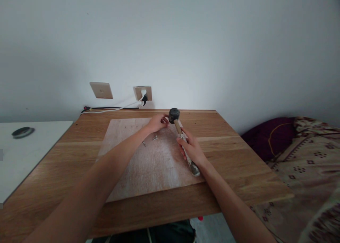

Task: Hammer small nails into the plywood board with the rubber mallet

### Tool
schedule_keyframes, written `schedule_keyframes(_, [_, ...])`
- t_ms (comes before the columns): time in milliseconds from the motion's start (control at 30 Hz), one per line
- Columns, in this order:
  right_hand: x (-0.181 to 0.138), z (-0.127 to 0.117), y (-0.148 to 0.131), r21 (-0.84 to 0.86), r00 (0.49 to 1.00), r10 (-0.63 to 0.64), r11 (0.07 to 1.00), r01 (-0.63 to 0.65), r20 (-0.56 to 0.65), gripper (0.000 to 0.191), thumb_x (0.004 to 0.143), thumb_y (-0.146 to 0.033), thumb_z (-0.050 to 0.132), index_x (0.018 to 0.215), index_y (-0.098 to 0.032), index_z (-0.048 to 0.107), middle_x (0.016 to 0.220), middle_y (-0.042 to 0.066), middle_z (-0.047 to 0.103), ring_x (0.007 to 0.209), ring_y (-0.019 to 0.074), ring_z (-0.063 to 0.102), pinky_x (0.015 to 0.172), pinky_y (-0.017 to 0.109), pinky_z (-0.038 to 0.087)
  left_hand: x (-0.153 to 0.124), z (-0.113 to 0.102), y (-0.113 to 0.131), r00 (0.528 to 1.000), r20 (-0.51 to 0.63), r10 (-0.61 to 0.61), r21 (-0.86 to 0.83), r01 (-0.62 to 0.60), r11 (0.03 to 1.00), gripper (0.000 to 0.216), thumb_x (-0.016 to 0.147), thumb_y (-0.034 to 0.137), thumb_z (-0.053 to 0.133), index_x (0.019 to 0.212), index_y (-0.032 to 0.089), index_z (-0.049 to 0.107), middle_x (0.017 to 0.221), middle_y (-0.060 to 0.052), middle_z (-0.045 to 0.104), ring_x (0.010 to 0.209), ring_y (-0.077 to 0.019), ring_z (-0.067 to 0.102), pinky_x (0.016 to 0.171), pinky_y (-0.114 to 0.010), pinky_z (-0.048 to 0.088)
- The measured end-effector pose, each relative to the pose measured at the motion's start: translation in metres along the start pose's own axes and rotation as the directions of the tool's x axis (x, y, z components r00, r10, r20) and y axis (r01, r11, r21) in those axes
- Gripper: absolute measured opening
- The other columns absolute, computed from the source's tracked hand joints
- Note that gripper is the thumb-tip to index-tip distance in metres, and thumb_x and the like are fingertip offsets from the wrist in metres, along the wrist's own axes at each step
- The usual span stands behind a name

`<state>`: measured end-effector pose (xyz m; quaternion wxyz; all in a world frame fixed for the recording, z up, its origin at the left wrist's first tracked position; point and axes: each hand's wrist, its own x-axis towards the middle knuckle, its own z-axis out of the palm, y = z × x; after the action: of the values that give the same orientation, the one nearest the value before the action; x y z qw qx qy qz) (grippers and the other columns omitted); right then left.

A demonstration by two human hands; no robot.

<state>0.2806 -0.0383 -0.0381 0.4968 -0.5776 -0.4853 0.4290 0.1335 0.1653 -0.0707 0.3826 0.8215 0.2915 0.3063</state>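
Observation:
A pale plywood board [148, 161] lies on the wooden table [228, 154]. My right hand [191, 149] is wrapped round the wooden handle of a hammer [177, 124], whose black head is raised at the board's far edge. My left hand [157, 123] reaches to the far edge of the board, right beside the hammer head, its fingertips pinched together on something too small to make out. Two loose nails [155, 138] lie on the board just near my left wrist.
Two wall sockets [142, 93] sit behind the table, one with plugs and cables running left. A white surface [23, 151] with a dark ring stands at the left. A patterned bedspread [305, 172] and a dark pillow lie at the right.

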Motion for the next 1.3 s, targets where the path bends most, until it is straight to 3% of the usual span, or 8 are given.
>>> schedule_keyframes(600, [0.0008, -0.0024, 0.0037, -0.018, 0.999, 0.019, 1.000, -0.019, 0.026, 0.080, 0.086, -0.040, 0.065, 0.158, -0.015, 0.043, 0.054, -0.009, 0.052, 0.035, 0.0117, 0.043, 0.031, 0.021, 0.038, 0.0012, -0.0012, 0.0023, 0.999, 0.026, -0.031, 0.075, 0.029, 0.997, 0.047, 0.074, 0.017, 0.074, 0.120, 0.014, 0.073, 0.094, -0.006, 0.081, 0.082, -0.0195, 0.074, 0.076, -0.028, 0.055])
schedule_keyframes(1300, [-0.0016, -0.0017, -0.0013, -0.049, 1.000, 0.019, 0.999, -0.018, 0.021, 0.076, 0.086, -0.039, 0.064, 0.157, -0.017, 0.047, 0.055, -0.009, 0.051, 0.036, 0.0109, 0.043, 0.031, 0.020, 0.038, 0.0027, 0.0002, -0.0018, 0.999, 0.033, -0.023, 0.014, 0.023, 1.000, 0.048, 0.073, 0.013, 0.071, 0.121, 0.013, 0.071, 0.095, -0.008, 0.081, 0.084, -0.0194, 0.075, 0.079, -0.029, 0.056])
